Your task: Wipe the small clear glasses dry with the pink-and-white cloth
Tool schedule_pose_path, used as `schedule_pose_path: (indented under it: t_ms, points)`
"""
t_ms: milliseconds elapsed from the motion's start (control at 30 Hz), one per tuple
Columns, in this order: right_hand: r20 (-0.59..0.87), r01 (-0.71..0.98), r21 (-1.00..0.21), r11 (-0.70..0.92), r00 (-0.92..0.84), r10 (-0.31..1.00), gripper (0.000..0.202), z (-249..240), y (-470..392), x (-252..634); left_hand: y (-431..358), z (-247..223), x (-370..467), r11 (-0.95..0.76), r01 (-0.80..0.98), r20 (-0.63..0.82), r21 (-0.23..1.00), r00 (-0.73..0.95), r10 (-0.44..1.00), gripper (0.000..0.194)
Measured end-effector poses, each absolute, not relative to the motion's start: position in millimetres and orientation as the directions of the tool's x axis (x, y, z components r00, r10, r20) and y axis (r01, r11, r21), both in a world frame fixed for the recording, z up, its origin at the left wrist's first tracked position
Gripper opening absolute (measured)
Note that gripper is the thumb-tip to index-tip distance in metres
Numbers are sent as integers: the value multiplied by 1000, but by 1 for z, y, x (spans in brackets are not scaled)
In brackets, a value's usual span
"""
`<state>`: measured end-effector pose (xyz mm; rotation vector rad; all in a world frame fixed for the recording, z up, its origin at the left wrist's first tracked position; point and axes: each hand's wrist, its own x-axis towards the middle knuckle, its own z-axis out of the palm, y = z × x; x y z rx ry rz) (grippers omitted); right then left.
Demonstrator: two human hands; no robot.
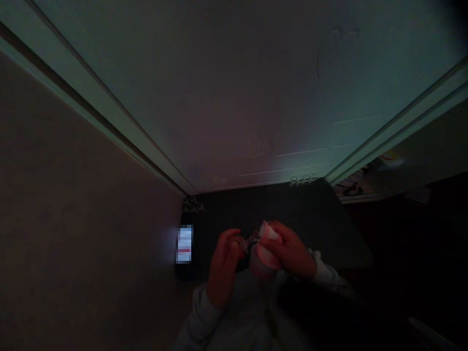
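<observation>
Low in the dim head view, my right hand is wrapped round a pale, pink-lit object that looks rounded, with a narrower top. My left hand, just to its left, has its fingers curled and pinched on a small shiny strip that reaches across to the pale object. Whether the strip is attached to that object cannot be made out. Both hands are held close together in front of the body, over a dark desk top.
A lit phone-like screen lies at the left edge of the dark desk. Behind stands a pale panel with a heart-shaped relief. Walls flank the desk; at the right, a shelf opening holds unclear items.
</observation>
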<state>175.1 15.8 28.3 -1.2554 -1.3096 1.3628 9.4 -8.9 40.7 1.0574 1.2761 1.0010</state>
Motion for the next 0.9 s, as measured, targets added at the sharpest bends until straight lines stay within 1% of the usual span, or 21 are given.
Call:
schedule_pose_path:
  t_ms: [33, 100, 200, 300, 467, 633, 767, 900]
  points:
    - [-120, 57, -992, -114, -123, 985, 10, 28, 16, 175, -10, 39, 8, 180, 39, -181, 983, 27, 983, 42]
    - [-149, 47, -988, -145, -104, 983, 11, 27, 17, 175, -12, 38, 6, 80, 171, -87, 982, 31, 996, 42]
    - [-185, 14, -983, -184, -104, 977, 14, 27, 18, 175, -12, 38, 5, -72, 383, 43, 921, 83, 996, 30]
    - [-206, -19, -978, -209, -110, 972, 16, 26, 18, 175, -11, 37, 4, -152, 450, 102, 880, 134, 986, 24]
    - [-189, -30, -980, -196, -151, 970, 15, 25, 18, 177, -13, 39, 5, -97, 470, 56, 877, 100, 993, 24]
    - [-160, -12, -986, -165, -173, 972, 10, 30, 19, 178, -13, 45, 7, 3, 431, -25, 903, 47, 999, 20]
    - [-152, 11, -988, -152, -166, 974, 12, 32, 18, 178, -13, 45, 8, 82, 347, -98, 934, 30, 995, 18]
    - [-125, 44, -992, -119, -175, 977, 13, 31, 17, 179, -12, 39, 7, 186, 180, -202, 966, 78, 976, 18]
